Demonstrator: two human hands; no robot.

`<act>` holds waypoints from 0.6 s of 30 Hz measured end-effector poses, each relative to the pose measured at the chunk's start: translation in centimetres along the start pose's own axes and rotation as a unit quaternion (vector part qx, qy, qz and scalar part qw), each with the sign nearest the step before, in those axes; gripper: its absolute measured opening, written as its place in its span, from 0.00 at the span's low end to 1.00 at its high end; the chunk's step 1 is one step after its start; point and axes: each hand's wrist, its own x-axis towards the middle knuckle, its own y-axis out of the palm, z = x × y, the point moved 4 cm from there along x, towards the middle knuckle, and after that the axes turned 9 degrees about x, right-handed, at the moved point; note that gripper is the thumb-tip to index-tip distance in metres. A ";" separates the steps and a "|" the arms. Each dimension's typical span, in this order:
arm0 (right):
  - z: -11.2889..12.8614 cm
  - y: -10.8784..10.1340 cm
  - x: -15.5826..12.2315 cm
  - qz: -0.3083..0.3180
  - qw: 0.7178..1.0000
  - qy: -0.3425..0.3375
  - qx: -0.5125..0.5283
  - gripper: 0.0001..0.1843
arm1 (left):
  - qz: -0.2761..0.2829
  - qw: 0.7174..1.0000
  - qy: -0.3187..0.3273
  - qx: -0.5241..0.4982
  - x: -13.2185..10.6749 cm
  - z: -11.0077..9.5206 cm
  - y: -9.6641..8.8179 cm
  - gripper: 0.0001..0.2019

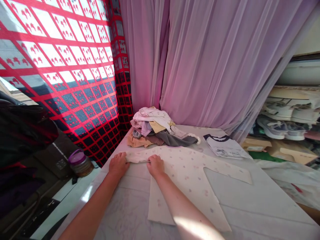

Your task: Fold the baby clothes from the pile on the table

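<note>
A cream sleepsuit with small pink and grey spots lies spread on a pale quilted table cover. Its upper edge is gathered into a narrow fold. My left hand grips the fold's left end, and my right hand holds the fold nearer the middle, fingers curled over it. Just beyond them sits a heap of mixed clothes in white, beige and grey. A folded white T-shirt with a navy collar lies to the right of the heap.
A sheer lilac curtain hangs behind the table, beside a red-gridded cloth. A purple-lidded jar stands on a lower surface to the left. Shelved sneakers and cardboard boxes sit to the right.
</note>
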 end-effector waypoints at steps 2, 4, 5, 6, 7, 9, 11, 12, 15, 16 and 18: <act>-0.5 0.2 -0.1 -0.014 1.000 0.008 0.009 0.09 | 0.011 1.000 0.001 0.001 0.2 -0.5 0.2 0.13; -0.8 0.2 -0.2 -0.019 1.000 0.009 0.012 0.10 | 0.022 1.000 0.009 0.002 0.5 -0.8 0.2 0.12; -0.9 0.2 -0.3 -0.019 1.000 0.006 0.013 0.10 | 0.025 1.000 0.016 0.002 0.7 -0.7 0.1 0.13; -1.0 0.3 -0.5 -0.021 1.000 0.002 0.015 0.10 | 0.026 0.999 0.025 0.002 0.9 -0.6 0.0 0.14; -1.0 0.3 -0.6 -0.023 1.000 -0.005 0.018 0.10 | 0.025 0.999 0.034 0.001 1.0 -0.3 -0.2 0.14; -1.0 0.4 -0.8 -0.030 0.999 -0.020 0.025 0.10 | 0.021 0.998 0.055 -0.001 1.1 0.6 -0.6 0.15; -1.1 0.6 -1.0 -0.035 0.998 -0.029 0.032 0.10 | 0.021 0.997 0.073 -0.004 0.8 1.3 -0.8 0.15; -1.1 0.8 -1.0 -0.037 0.998 -0.031 0.034 0.10 | 0.024 0.997 0.079 -0.007 0.5 1.5 -0.7 0.15; -1.2 1.0 -1.1 -0.040 0.998 -0.040 0.033 0.09 | 0.043 0.996 0.074 -0.017 -0.3 1.6 -0.1 0.16; -1.2 1.1 -1.1 -0.039 0.998 -0.046 0.031 0.09 | 0.050 0.996 0.064 -0.022 -0.5 1.5 0.2 0.17; -1.2 1.1 -1.2 -0.035 0.997 -0.056 0.028 0.10 | 0.063 0.997 0.029 -0.033 -0.7 1.6 0.8 0.19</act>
